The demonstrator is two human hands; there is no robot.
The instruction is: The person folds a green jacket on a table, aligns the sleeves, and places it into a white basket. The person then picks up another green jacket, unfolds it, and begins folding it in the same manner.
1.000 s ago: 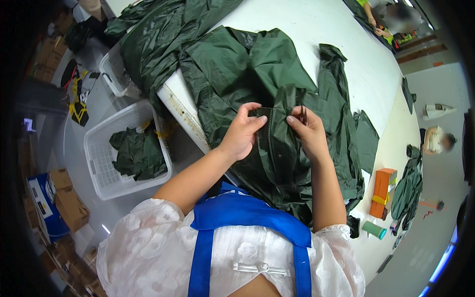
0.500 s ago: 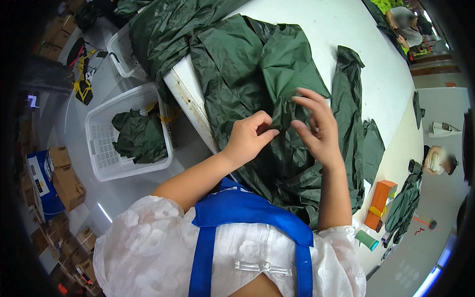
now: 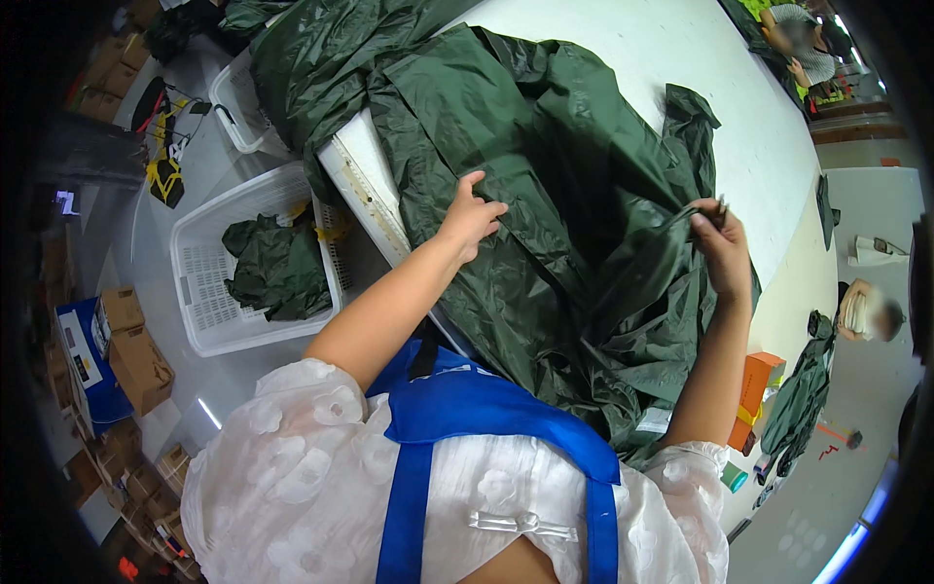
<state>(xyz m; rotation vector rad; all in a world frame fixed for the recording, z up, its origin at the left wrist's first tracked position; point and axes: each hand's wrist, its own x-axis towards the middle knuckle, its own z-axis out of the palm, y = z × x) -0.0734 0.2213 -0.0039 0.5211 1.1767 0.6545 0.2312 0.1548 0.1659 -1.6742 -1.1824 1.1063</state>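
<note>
A large piece of shiny dark green waterproof fabric (image 3: 467,107), seemingly a garment, lies in folds over the white table in front of me. My right hand (image 3: 722,248) is closed on its edge at the right and raises it, so the fabric stretches and sags towards the middle. Over the left part of the fabric is my left hand (image 3: 471,219), its fingers spread and nothing in them. Whether its fingertips touch the cloth, I cannot tell. A narrow green piece (image 3: 689,127) lies beyond my right hand.
On the left, a white plastic basket (image 3: 209,336) holds crumpled green fabric, with another white basket (image 3: 238,102) behind it. An orange box (image 3: 757,389) and a green spool (image 3: 734,476) stand near my right forearm. Cardboard boxes (image 3: 141,365) are at far left. Two people work at far right.
My right hand has moved right and taken hold of the fabric's edge, pulling it sideways. My left hand has gone from a pinch to spread fingers, slightly farther left and away from me.
</note>
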